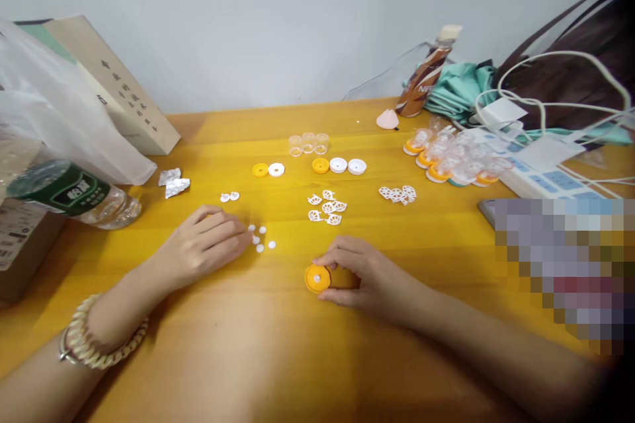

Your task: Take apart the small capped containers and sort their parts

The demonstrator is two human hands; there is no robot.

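The right hand (374, 277) pinches the orange cap (311, 282) between thumb and fingers, just below the frame's middle; the cap is round, with a small whitish lump (317, 278) at its centre. The left hand (201, 244), left of centre, has loosely curled fingers beside thin white discs (256, 240); whether it grasps one, I cannot tell. Farther up lie openwork white pieces (328, 208), round orange and white lids (342, 166) and clear plastic cups (308, 143). Crumpled foil (177, 187) sits at left. The table (238, 357) is glossy, yellow-brown and faintly grained; a plain pale wall (278, 20) fills the top.
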